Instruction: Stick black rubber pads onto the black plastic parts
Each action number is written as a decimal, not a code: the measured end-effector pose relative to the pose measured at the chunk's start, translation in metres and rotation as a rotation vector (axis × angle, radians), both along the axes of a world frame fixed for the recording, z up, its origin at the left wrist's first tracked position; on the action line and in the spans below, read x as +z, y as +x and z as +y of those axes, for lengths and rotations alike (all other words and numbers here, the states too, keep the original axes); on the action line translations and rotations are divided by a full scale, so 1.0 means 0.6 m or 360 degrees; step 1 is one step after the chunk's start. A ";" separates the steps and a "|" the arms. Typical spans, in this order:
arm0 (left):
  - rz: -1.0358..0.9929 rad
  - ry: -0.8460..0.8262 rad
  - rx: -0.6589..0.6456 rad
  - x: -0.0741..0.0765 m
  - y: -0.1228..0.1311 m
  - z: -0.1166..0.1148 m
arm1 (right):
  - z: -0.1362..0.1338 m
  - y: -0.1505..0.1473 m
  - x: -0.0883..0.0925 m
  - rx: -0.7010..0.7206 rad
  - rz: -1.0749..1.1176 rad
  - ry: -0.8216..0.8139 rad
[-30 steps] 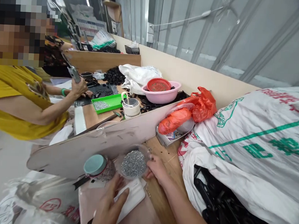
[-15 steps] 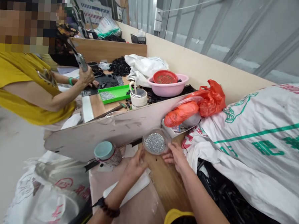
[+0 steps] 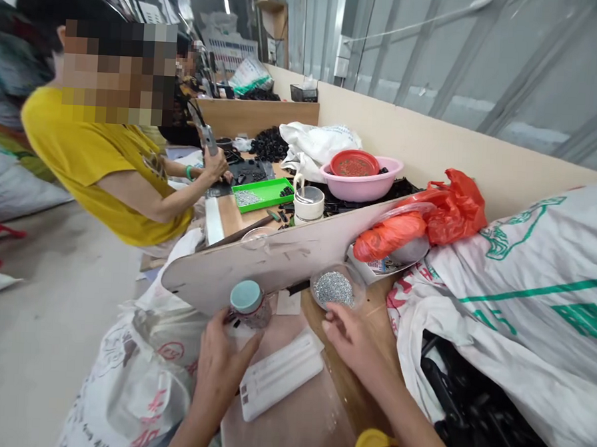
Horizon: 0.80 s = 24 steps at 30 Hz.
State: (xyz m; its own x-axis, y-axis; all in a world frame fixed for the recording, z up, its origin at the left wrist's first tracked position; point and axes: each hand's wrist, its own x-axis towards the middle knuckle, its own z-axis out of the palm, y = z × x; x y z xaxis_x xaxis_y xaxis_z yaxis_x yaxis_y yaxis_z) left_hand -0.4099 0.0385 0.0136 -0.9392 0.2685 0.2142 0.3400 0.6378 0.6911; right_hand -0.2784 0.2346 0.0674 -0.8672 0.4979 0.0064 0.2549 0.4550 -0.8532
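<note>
On the counter (image 3: 377,300), the left hand (image 3: 225,353) spreads thumb and fingers widely by the jar (image 3: 257,313); contact is unclear, and a low, even grip should keep it upright. The right hand (image 3: 348,336) half-curls, with nothing visible in it, at the near rim of the clear bowl (image 3: 359,288); a light touch would best avoid spilling its metal bits (image 3: 334,289). The bulging sack (image 3: 535,289) crowds the right forearm, the partition (image 3: 216,266) limits reach beyond the jar, and a white case (image 3: 285,373) lies between the hands.
</note>
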 end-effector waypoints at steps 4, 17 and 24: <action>-0.0206 0.0038 0.0159 0.010 -0.026 0.042 | -0.014 0.014 0.007 0.0158 -0.0089 0.0106; -0.0130 0.0289 -0.0224 0.030 -0.011 0.164 | 0.004 0.063 -0.006 0.0173 -0.0248 0.0206; -0.0033 0.0368 -0.0511 -0.014 -0.020 0.179 | 0.007 0.069 -0.022 0.0159 -0.0310 0.0199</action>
